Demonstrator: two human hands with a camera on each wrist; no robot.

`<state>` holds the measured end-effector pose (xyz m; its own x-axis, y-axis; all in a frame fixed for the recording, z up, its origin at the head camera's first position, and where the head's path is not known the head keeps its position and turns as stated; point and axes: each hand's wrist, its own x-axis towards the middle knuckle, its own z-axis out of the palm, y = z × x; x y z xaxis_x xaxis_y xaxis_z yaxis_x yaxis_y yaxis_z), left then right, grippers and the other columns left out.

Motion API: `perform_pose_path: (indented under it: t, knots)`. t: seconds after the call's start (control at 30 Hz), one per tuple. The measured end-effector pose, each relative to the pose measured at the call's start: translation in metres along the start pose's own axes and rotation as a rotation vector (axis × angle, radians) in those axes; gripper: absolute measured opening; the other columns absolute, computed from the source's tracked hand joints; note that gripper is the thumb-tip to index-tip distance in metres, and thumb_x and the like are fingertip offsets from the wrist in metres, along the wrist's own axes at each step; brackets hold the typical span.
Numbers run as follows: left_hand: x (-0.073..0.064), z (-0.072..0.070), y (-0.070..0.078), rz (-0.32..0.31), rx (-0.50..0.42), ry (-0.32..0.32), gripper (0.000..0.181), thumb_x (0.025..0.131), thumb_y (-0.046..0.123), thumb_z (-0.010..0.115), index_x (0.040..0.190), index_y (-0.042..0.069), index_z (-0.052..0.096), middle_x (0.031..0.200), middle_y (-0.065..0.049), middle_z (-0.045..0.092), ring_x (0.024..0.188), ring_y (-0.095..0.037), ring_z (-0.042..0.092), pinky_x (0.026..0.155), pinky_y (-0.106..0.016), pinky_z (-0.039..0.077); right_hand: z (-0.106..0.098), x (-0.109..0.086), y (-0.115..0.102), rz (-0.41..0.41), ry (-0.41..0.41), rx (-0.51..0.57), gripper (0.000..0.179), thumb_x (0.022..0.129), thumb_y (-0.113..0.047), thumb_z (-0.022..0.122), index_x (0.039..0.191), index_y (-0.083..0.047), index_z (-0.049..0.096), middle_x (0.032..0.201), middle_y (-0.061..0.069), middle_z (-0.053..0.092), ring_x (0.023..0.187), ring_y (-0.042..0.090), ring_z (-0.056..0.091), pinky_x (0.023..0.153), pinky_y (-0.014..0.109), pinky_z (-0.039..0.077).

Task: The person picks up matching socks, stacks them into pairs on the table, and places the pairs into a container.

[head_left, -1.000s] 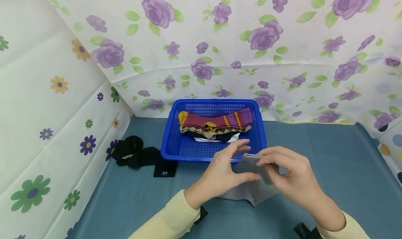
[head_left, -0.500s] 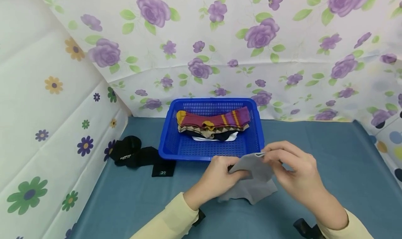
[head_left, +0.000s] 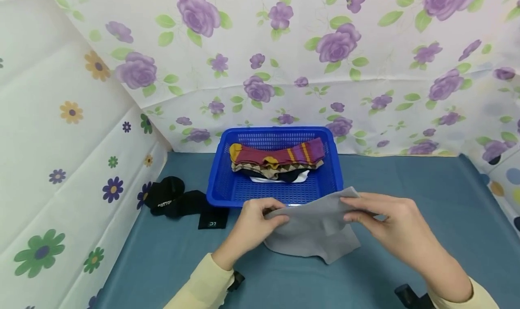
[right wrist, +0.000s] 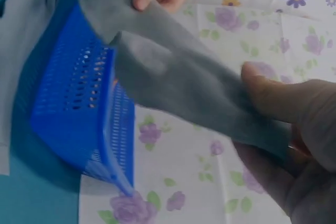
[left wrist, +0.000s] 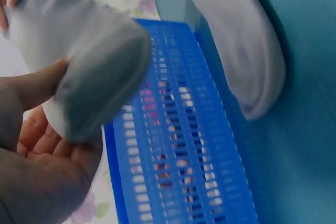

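Note:
A grey sock [head_left: 310,216] is stretched between my two hands in front of the basket, above the table. My left hand [head_left: 253,223] pinches its toe end between thumb and fingers, as the left wrist view shows on the rounded sock end [left wrist: 110,64]. My right hand [head_left: 394,221] grips the cuff end, thumb on top, also seen in the right wrist view [right wrist: 294,129]. A second grey sock [left wrist: 244,51] lies flat on the table below the held one, partly hidden by it in the head view.
A blue plastic basket [head_left: 215,182] stands behind the hands, with folded maroon-and-yellow, patterned, black and white socks stacked inside. Black socks [head_left: 164,196] with lettering lie left of it. Flowered sheets [head_left: 260,65] hang behind and at the sides.
My left hand took hold of the grey sock and moved left, drawing the bunched sock out to its length. My right hand kept its grip and shifted slightly right.

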<state>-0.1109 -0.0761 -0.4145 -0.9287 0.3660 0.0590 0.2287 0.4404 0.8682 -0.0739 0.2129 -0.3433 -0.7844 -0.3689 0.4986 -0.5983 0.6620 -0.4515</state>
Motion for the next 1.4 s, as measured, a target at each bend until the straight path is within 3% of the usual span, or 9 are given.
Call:
perform_pose_path:
  t: [0.17,0.27,0.33,0.6,0.83,0.93,1.1,1.23,1.4]
  knots:
    - [-0.003,-0.009,-0.006,-0.052,0.020,-0.054,0.016,0.079,0.023,0.076,0.093,0.030,0.071,0.092,0.013,0.069,0.078,-0.004,0.062,0.065,-0.023,0.052,0.006,-0.004,0.003,-0.012,0.127,0.026,0.045,0.063,-0.005,0.083,0.102,-0.025,0.073,0.093,-0.006,0.073,0.088,0.000,0.067,0.064,0.010,0.049]
    - [-0.006,-0.012,-0.007,-0.040,0.065,-0.066,0.005,0.084,0.029,0.070,0.089,0.027,0.070,0.084,0.012,0.066,0.066,-0.007,0.056,0.054,-0.024,0.048,0.010,-0.006,0.007,-0.022,0.196,0.021,0.049,0.059,-0.001,0.084,0.102,-0.021,0.074,0.093,0.000,0.073,0.084,-0.007,0.065,0.065,0.009,0.049]
    - [-0.009,-0.013,-0.006,-0.011,0.061,-0.018,0.006,0.086,0.032,0.067,0.089,0.027,0.068,0.082,0.012,0.064,0.062,-0.009,0.052,0.049,-0.024,0.045,0.012,-0.009,0.008,0.008,0.245,0.024,0.049,0.058,-0.001,0.085,0.102,-0.020,0.074,0.095,0.002,0.073,0.088,-0.009,0.063,0.067,0.008,0.048]
    - [-0.015,-0.013,0.001,0.219,0.014,0.333,0.012,0.082,0.031,0.071,0.091,0.030,0.063,0.076,0.012,0.060,0.063,-0.007,0.051,0.049,-0.022,0.042,0.023,-0.018,0.013,0.150,0.423,0.099,0.049,0.053,-0.004,0.088,0.099,-0.014,0.075,0.091,0.010,0.073,0.101,-0.006,0.061,0.077,0.004,0.045]
    - [-0.022,-0.021,0.015,0.247,-0.049,0.370,0.023,0.077,0.011,0.076,0.095,0.013,0.062,0.088,0.000,0.068,0.078,-0.010,0.061,0.061,-0.025,0.049,0.031,-0.021,0.016,0.202,0.409,0.094,0.051,0.055,-0.008,0.089,0.103,-0.018,0.074,0.095,0.008,0.073,0.106,-0.003,0.059,0.081,0.004,0.043]
    - [-0.023,-0.024,0.021,0.324,-0.110,0.384,0.022,0.079,-0.001,0.071,0.090,0.000,0.052,0.095,-0.010,0.068,0.085,-0.016,0.065,0.068,-0.028,0.053,0.033,-0.022,0.017,0.200,0.425,0.097,0.051,0.054,-0.007,0.089,0.102,-0.017,0.074,0.095,0.009,0.073,0.105,-0.003,0.059,0.076,0.003,0.044]
    - [-0.020,-0.021,0.017,0.441,-0.105,0.484,0.020,0.081,-0.012,0.063,0.070,-0.001,0.050,0.099,-0.018,0.066,0.091,-0.027,0.065,0.067,-0.024,0.054,0.036,-0.021,0.010,0.193,0.399,0.140,0.049,0.055,0.000,0.087,0.101,-0.013,0.074,0.096,0.012,0.073,0.102,-0.005,0.061,0.066,0.005,0.047]
    - [-0.019,-0.015,0.000,0.365,-0.018,0.470,0.014,0.088,0.003,0.062,0.084,0.012,0.072,0.103,-0.006,0.066,0.093,-0.018,0.064,0.068,-0.021,0.054,0.041,-0.027,0.015,0.224,0.343,0.157,0.049,0.058,-0.004,0.086,0.104,-0.016,0.073,0.100,0.010,0.072,0.100,-0.006,0.061,0.060,0.006,0.046]
    - [-0.024,-0.003,-0.009,0.196,0.072,0.409,0.020,0.088,0.016,0.065,0.107,0.018,0.070,0.109,0.007,0.064,0.085,-0.005,0.062,0.063,-0.020,0.052,0.045,-0.039,0.025,0.299,0.266,0.120,0.049,0.061,-0.012,0.086,0.107,-0.023,0.072,0.104,0.005,0.071,0.101,-0.010,0.059,0.068,0.005,0.047]
